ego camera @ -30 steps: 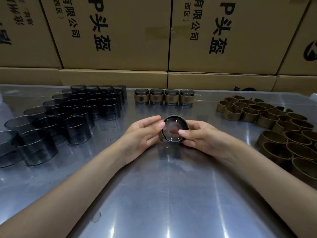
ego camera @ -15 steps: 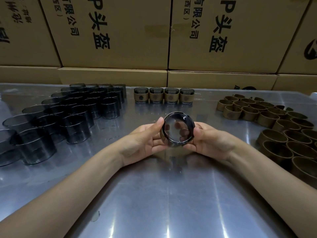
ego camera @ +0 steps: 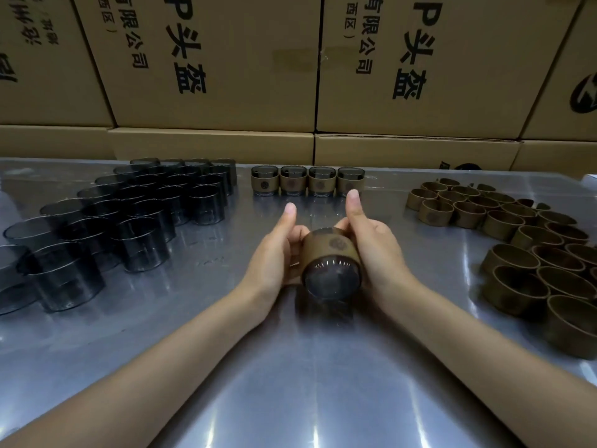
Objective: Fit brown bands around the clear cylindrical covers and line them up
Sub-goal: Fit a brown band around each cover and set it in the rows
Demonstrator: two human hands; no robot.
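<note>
Both hands hold one clear cover (ego camera: 332, 281) above the metal table (ego camera: 290, 383), roughly mid-table, in front of the finished row. Left hand (ego camera: 274, 253): fingers curled in against the cover's left side, thumb straight and pointing away from the person, clear of the cover. Right hand (ego camera: 374, 250): fingers wrapped around the right side and behind it, thumb also raised and straight. How far the hidden fingertips reach on the far side cannot be told.

A brown band (ego camera: 329, 247) sits around the cover. Long axis lies near horizontal, one circular end facing the camera and tipped slightly down; the band's round emblem faces up.

Finished row of four banded covers (ego camera: 307, 181) stands upright at the back of the table, side by side, just beyond the thumbs. Bare clear covers (ego camera: 139, 221) are grouped upright to the left; loose brown bands (ego camera: 517, 240) are clustered to the right. Cardboard boxes (ego camera: 226, 76) with printed characters are stacked behind.
</note>
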